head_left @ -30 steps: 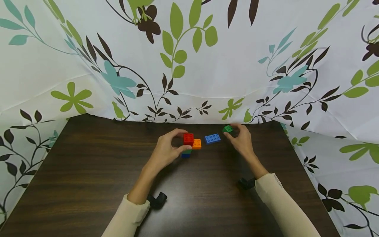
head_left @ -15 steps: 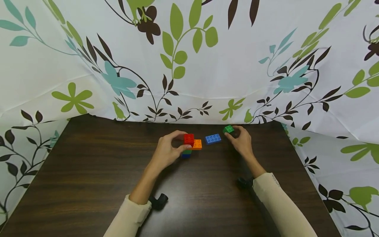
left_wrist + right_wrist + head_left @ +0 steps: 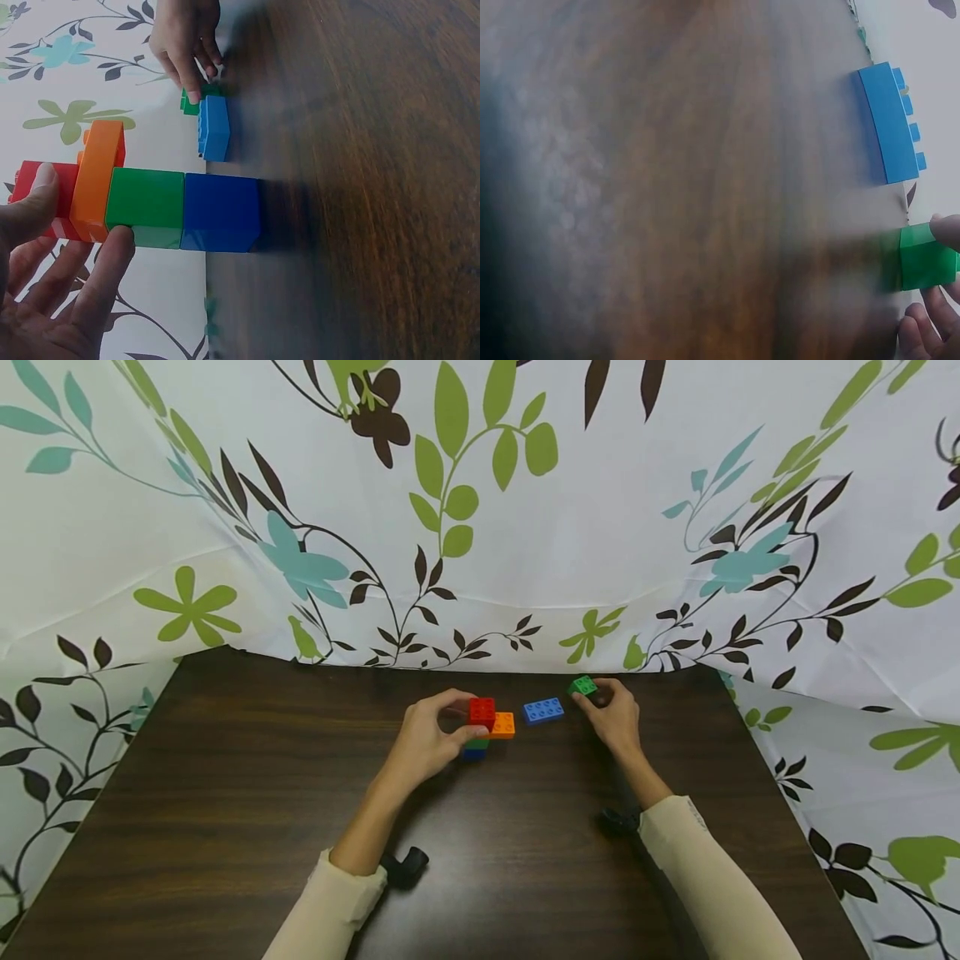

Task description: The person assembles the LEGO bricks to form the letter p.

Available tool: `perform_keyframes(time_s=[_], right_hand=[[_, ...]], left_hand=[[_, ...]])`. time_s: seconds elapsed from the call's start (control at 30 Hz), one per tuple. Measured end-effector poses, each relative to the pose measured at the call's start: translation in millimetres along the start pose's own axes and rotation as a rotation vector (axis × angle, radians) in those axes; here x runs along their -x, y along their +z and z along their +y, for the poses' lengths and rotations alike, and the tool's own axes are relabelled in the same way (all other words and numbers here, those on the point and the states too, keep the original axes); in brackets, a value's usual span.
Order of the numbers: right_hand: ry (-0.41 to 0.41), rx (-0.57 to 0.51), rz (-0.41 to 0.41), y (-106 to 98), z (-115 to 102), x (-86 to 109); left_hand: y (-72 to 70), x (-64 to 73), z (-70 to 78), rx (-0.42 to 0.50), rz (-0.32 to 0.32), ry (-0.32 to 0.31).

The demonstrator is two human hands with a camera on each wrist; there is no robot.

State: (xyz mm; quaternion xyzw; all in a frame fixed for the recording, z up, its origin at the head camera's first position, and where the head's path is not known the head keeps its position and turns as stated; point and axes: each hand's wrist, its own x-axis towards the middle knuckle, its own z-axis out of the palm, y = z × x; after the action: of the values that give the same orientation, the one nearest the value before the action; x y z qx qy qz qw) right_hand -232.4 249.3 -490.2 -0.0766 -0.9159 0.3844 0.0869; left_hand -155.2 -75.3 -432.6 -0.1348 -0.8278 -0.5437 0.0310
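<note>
A stack of toy building bricks stands upright on the table. From the top it has a red brick (image 3: 482, 713), a longer orange brick (image 3: 504, 725) jutting to the right, a green brick (image 3: 146, 210) and a dark blue brick (image 3: 221, 212) at the base. My left hand (image 3: 427, 735) grips the upper stack, its thumb on the red brick and a fingertip by the lower green one. Farther right, my right hand (image 3: 617, 714) pinches a small green brick (image 3: 582, 686) between thumb and fingers, close over the table. Between the hands lies a long light blue brick (image 3: 543, 711), studs up.
The dark wooden table (image 3: 225, 827) ends at a white cloth (image 3: 510, 585) with a leaf print, which hangs close behind the bricks and along both sides. A black wrist mount (image 3: 405, 868) sits at the left wrist and another (image 3: 618, 821) at the right.
</note>
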Motion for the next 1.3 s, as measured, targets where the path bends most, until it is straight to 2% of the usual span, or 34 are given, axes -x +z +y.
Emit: perform_keyframes(time_s=[0.57,0.73,1.3], right_hand=[[-0.058,-0.031,0.040,-9.8,-7.7,5.3],[-0.093,-0.040,0.047,-13.0,-13.3,7.9],[-0.180,-0.126,-0.064,-23.9,-35.1,19.4]], left_hand=[[0.2,-0.5,-1.0,0.002,-0.005,0.016],[0.0,-0.7,-0.2,-0.001,-0.011,-0.006],[1.7,-0.8,-1.6,-0.010,-0.022,-0.047]])
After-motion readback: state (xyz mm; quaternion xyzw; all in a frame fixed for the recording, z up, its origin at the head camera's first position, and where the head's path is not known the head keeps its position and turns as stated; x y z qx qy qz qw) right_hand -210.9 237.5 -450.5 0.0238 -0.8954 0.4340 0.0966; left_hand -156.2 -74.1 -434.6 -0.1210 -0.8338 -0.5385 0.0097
